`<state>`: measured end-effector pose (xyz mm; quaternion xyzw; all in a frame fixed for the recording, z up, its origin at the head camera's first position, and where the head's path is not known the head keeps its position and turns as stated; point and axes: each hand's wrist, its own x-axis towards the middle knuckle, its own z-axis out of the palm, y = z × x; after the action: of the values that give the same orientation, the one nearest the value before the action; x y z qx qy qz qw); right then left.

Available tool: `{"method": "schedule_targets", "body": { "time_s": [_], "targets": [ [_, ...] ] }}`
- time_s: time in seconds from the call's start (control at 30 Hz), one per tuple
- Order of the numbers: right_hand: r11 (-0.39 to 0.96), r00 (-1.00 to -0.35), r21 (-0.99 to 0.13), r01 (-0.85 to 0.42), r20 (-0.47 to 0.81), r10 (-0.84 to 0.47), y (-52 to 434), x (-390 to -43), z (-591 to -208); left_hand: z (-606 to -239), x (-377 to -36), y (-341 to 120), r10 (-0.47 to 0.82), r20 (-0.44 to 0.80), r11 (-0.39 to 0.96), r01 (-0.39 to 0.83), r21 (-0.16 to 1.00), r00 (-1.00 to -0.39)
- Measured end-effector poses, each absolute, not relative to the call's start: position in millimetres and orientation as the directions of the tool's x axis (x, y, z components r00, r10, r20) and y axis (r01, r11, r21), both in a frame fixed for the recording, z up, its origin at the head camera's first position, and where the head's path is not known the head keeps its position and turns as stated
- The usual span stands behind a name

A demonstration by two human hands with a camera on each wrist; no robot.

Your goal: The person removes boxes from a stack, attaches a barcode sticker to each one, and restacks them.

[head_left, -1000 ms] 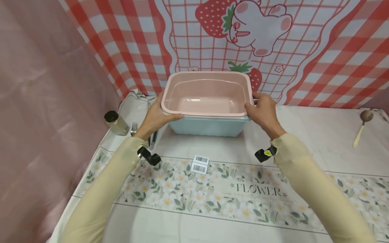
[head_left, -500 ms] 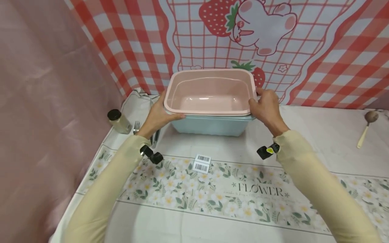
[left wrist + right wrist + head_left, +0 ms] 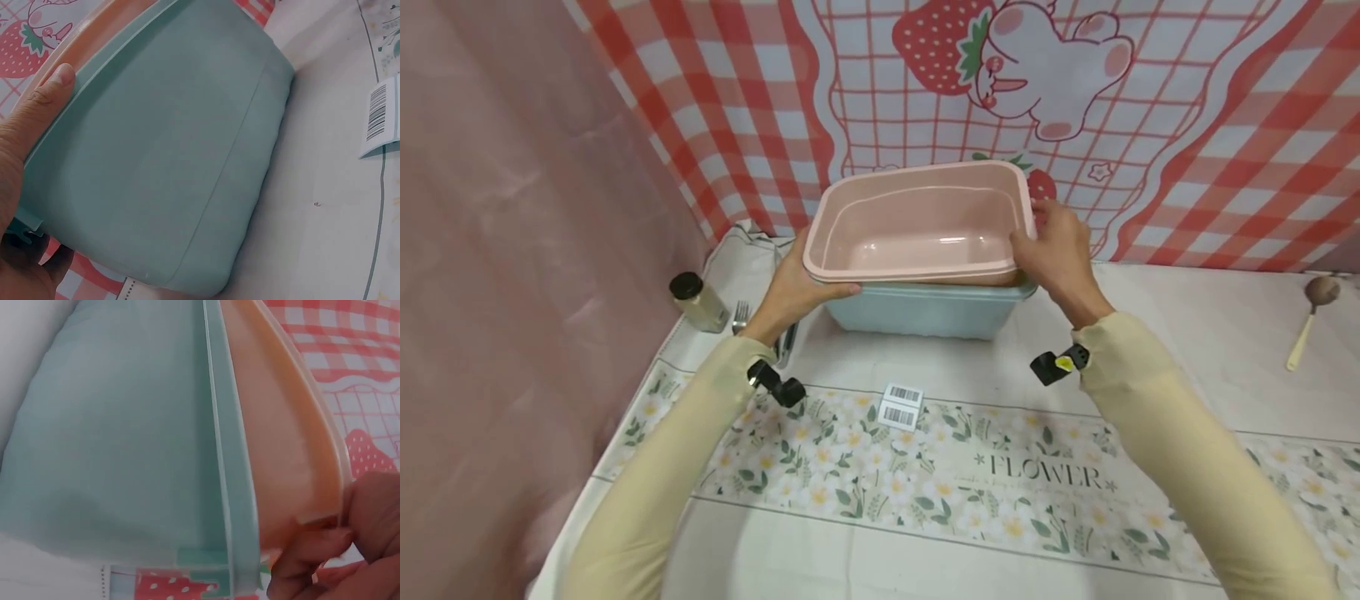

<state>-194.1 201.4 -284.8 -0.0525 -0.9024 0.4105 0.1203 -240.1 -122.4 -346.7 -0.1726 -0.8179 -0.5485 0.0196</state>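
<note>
A pink plastic basin (image 3: 917, 221) sits nested inside a light blue basin (image 3: 921, 312) at the back of the table. Its right end is raised above the blue rim, so it tilts down to the left. My right hand (image 3: 1058, 254) pinches the pink rim at that end, also seen in the right wrist view, where a wedge of pink wall (image 3: 275, 437) shows above the blue edge. At the other end my left hand (image 3: 796, 287) holds the blue basin's rim. In the left wrist view its thumb lies over the rim and its fingers curl under the end.
A dark-lidded jar (image 3: 698, 302) stands at the left, beside a fork (image 3: 741, 315) and other cutlery partly hidden by my left wrist. Barcode labels (image 3: 901, 407) lie in front of the basins. A spoon (image 3: 1311, 317) lies far right. A patterned cloth (image 3: 865, 100) hangs close behind.
The pink basin's right end has risen with my right hand, opening a gap above the blue basin's rim. My left hand keeps its place at the left end.
</note>
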Motion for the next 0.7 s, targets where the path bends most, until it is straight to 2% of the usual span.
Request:
{"method": "schedule_targets", "body": {
  "time_s": [0.13, 0.23, 0.53, 0.7],
  "targets": [
    [0.623, -0.969, -0.782, 0.015, 0.143, 0.202, 202, -197, -286, -333, -231, -120, 0.261, 0.203, 0.326, 0.284, 0.902, -0.944],
    [0.618, -0.962, -0.786, -0.013, 0.178, 0.206, 202, -199, -290, -325, -225, -119, 0.264, 0.188, 0.326, 0.271, 0.906, -0.946],
    [0.635, -0.937, -0.768, -0.089, 0.28, 0.207, 207, -200, -292, -325, -225, -118, 0.256, 0.187, 0.287, 0.259, 0.922, -0.949],
    [0.601, -0.934, -0.795, -0.082, 0.271, 0.231, 210, -197, -286, -328, -226, -119, 0.251, 0.159, 0.307, 0.234, 0.922, -0.955]
  ]
}}
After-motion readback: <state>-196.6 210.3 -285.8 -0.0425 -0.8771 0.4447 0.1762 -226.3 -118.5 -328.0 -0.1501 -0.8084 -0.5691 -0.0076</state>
